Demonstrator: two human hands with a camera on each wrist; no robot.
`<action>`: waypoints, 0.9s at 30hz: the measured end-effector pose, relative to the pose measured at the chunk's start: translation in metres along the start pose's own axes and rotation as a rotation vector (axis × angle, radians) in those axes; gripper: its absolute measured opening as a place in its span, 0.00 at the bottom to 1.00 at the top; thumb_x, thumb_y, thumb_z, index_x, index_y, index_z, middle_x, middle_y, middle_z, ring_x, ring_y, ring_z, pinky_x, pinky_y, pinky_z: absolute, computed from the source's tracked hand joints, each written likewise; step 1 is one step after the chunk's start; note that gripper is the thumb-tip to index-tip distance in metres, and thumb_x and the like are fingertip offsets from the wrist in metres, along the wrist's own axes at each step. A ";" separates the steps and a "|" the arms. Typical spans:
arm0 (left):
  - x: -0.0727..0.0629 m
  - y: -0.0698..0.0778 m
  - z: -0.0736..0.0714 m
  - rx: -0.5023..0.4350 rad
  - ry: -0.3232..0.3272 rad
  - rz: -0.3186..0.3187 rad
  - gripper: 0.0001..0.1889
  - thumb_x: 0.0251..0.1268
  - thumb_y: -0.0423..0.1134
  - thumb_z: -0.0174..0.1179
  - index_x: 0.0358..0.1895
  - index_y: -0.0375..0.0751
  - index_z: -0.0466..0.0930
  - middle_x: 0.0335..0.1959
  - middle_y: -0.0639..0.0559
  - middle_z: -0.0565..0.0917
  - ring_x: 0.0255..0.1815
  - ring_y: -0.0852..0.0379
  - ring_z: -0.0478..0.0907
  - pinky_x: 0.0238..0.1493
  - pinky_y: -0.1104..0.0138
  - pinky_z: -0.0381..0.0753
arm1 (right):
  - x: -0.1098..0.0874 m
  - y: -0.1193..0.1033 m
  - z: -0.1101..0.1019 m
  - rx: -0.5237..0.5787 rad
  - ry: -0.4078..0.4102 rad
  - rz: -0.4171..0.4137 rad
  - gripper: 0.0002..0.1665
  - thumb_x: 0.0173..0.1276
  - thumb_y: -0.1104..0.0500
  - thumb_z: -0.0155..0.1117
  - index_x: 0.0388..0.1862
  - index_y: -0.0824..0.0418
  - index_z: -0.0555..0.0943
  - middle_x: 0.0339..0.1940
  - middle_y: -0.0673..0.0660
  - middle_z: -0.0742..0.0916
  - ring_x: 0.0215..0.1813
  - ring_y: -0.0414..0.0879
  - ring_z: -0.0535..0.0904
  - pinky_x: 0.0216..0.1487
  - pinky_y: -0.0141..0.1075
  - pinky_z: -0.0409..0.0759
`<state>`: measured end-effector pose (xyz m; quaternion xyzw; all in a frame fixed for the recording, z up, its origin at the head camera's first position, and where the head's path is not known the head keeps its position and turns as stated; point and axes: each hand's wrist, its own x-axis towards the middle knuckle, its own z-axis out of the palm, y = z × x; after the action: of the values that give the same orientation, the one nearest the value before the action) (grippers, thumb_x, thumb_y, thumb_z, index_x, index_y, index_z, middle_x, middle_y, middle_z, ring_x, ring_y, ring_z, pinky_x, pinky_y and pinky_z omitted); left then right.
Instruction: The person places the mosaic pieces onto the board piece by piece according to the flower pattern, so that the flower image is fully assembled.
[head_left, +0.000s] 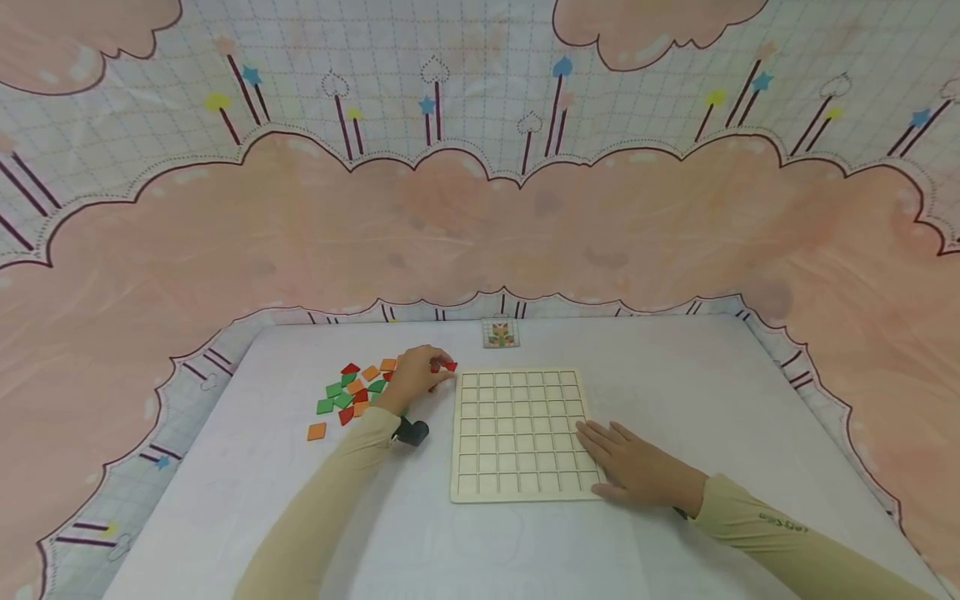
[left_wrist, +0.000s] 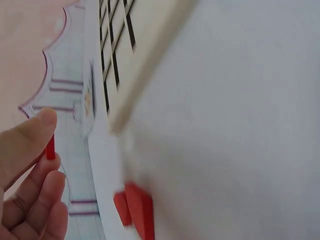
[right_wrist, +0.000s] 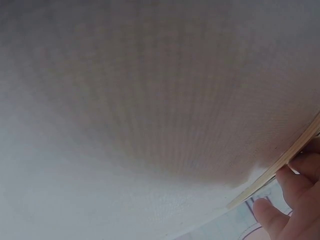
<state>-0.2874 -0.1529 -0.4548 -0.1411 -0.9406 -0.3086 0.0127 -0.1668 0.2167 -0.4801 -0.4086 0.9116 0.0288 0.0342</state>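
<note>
My left hand (head_left: 417, 373) is beside the far left corner of a pale wooden grid board (head_left: 513, 410). Between thumb and fingers it pinches a thin red tile (head_left: 451, 367), seen edge-on in the left wrist view as a red strip (left_wrist: 50, 148). Two more red tiles (left_wrist: 141, 210) lie on the table under that hand. With straight fingers, my right hand (head_left: 637, 468) rests on the board's near right edge. In the right wrist view its fingertips (right_wrist: 292, 182) touch the board's wooden side (right_wrist: 270, 172).
Left of the board lies a loose spread of green tiles (head_left: 343, 401), orange tiles (head_left: 317, 432) and red ones, partly hidden by the left hand. Behind the board is a small card (head_left: 500, 334) with a coloured pattern. A printed cloth (head_left: 480, 242) rises behind the white table (head_left: 525, 550).
</note>
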 end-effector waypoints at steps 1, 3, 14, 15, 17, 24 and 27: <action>0.001 0.003 0.004 -0.010 0.006 0.022 0.10 0.54 0.36 0.68 0.39 0.37 0.85 0.34 0.46 0.83 0.35 0.54 0.76 0.38 0.65 0.76 | 0.000 0.000 0.001 -0.002 -0.001 0.001 0.43 0.70 0.37 0.47 0.71 0.66 0.59 0.74 0.62 0.63 0.74 0.56 0.58 0.70 0.51 0.61; 0.003 0.009 0.012 -0.052 -0.007 0.025 0.10 0.53 0.36 0.68 0.39 0.38 0.85 0.35 0.46 0.84 0.36 0.54 0.76 0.40 0.63 0.76 | 0.000 0.000 0.001 0.003 -0.004 0.005 0.43 0.70 0.37 0.47 0.71 0.66 0.59 0.74 0.62 0.63 0.74 0.56 0.58 0.70 0.51 0.61; 0.008 0.041 0.042 -0.124 -0.063 0.073 0.09 0.52 0.38 0.69 0.37 0.40 0.86 0.35 0.48 0.84 0.35 0.56 0.77 0.36 0.68 0.75 | 0.000 0.001 0.001 0.005 0.011 -0.007 0.42 0.70 0.39 0.48 0.71 0.67 0.60 0.74 0.63 0.63 0.74 0.57 0.58 0.70 0.52 0.61; 0.009 0.044 0.044 -0.124 -0.073 0.076 0.09 0.52 0.38 0.69 0.37 0.40 0.86 0.34 0.48 0.84 0.34 0.56 0.77 0.36 0.68 0.75 | 0.000 0.001 0.002 0.003 0.011 -0.007 0.42 0.70 0.38 0.48 0.71 0.67 0.59 0.74 0.63 0.63 0.74 0.56 0.58 0.70 0.52 0.61; 0.011 0.048 0.048 -0.121 -0.092 0.077 0.09 0.53 0.38 0.69 0.37 0.41 0.86 0.34 0.48 0.85 0.34 0.57 0.77 0.37 0.68 0.75 | 0.000 0.002 0.002 0.003 0.015 -0.009 0.42 0.70 0.38 0.48 0.71 0.67 0.60 0.74 0.63 0.63 0.74 0.56 0.58 0.70 0.52 0.61; 0.016 0.057 0.064 -0.116 -0.131 0.076 0.08 0.53 0.41 0.68 0.36 0.44 0.86 0.35 0.51 0.85 0.33 0.60 0.77 0.35 0.69 0.74 | 0.000 0.003 0.005 -0.003 0.016 -0.009 0.43 0.70 0.36 0.45 0.71 0.66 0.59 0.74 0.62 0.63 0.74 0.56 0.58 0.70 0.51 0.61; 0.018 0.060 0.069 -0.100 -0.132 0.079 0.08 0.53 0.42 0.69 0.36 0.45 0.86 0.34 0.52 0.86 0.32 0.60 0.77 0.34 0.70 0.74 | 0.000 0.004 0.006 0.009 0.005 -0.003 0.43 0.70 0.36 0.45 0.72 0.66 0.58 0.74 0.61 0.63 0.75 0.55 0.58 0.70 0.51 0.60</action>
<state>-0.2842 -0.0617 -0.4742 -0.1987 -0.9164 -0.3446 -0.0443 -0.1695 0.2194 -0.4865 -0.4099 0.9112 0.0239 0.0338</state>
